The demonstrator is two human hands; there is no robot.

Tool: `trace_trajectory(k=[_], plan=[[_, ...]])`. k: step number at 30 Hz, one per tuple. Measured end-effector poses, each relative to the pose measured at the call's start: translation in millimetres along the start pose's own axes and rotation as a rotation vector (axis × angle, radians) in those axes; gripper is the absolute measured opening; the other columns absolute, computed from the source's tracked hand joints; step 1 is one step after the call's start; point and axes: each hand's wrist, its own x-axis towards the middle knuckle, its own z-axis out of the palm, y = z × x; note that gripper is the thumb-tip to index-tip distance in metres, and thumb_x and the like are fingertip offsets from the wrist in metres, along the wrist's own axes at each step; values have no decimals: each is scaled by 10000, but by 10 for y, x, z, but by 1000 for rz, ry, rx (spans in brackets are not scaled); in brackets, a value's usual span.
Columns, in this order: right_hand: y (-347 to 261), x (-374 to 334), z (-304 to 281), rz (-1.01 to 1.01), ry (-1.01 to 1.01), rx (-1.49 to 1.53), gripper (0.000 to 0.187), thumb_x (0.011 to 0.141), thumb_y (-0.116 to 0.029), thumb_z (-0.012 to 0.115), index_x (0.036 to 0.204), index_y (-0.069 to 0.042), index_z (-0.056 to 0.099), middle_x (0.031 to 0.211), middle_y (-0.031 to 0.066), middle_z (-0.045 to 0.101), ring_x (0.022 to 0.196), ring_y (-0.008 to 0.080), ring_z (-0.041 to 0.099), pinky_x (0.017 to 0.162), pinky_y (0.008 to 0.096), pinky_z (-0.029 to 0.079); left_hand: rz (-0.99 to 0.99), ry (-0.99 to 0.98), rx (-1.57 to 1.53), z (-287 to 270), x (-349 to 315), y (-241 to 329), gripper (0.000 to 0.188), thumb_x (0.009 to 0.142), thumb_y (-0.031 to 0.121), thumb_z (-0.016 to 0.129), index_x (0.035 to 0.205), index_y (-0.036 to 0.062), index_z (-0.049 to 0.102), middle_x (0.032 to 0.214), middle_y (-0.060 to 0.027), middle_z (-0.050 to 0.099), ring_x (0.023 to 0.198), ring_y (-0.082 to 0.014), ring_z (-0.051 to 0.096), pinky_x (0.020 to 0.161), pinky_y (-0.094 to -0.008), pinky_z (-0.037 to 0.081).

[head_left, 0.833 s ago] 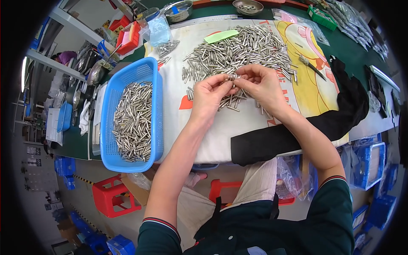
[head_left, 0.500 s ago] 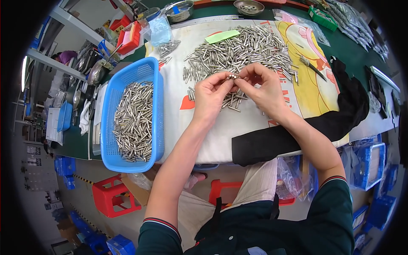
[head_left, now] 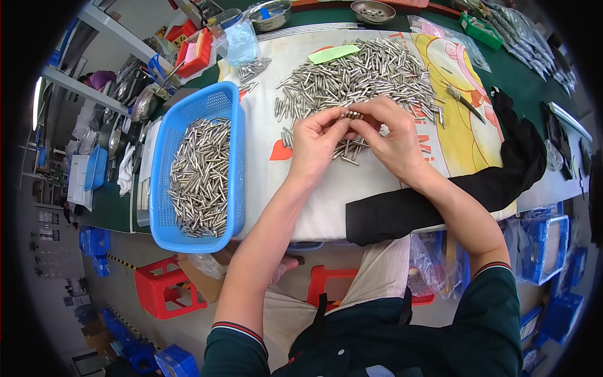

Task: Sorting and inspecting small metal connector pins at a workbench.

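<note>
Between my fingertips, just in front of a wide heap of metal pins [head_left: 358,74], is a small bunch of metal pins [head_left: 353,115] with round ends showing. My left hand [head_left: 314,141] pinches it from the left, and my right hand [head_left: 392,135] closes round it from the right; the fingers hide most of it. A few loose pins lie on the cloth [head_left: 314,207] just beyond and beneath my hands. To the left stands a blue plastic basket [head_left: 236,169] holding many more of these pins. A green paper slip [head_left: 333,54] rests on the heap.
A black sleeve-like cloth [head_left: 402,217] lies under my right forearm. Right of the heap is a brush [head_left: 465,102]. Metal bowls [head_left: 372,12] and a red bin [head_left: 196,53] stand at the back. Red stools [head_left: 166,289] and blue crates [head_left: 545,248] are below the table.
My right fingers have shifted slightly around the bunch, and more pin ends now show between my hands. The whole view has moved a little; the basket and heap stay as they were.
</note>
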Motion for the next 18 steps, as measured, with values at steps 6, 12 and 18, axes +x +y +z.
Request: trace_trajectory(k=[6, 12, 18], plan=[[-27, -10, 35, 13, -44, -102, 177, 755, -47, 623, 926, 0, 619, 767, 123, 569, 632, 240, 583, 555, 315, 466, -116, -2, 21, -49, -6, 0, 180, 853, -2, 532, 1012, -59, 593, 890, -97, 636, 740, -112, 617, 676, -216, 528], [-17, -8, -15, 21, -83, -134, 116, 764, -94, 631, 826, 4, 631, 722, 125, 582, 612, 235, 584, 539, 317, 464, -248, -103, 11, -30, -5, 20, 183, 857, 7, 524, 1024, -58, 563, 857, -97, 634, 728, -123, 624, 686, -211, 524], [27, 19, -23, 208, -149, 70, 180, 761, -132, 678, 711, 14, 586, 543, 69, 562, 475, 99, 530, 431, 241, 416, -327, -207, -47, 10, 9, 72, 326, 830, -48, 502, 1152, -43, 456, 909, -112, 623, 754, -162, 641, 692, -235, 541]])
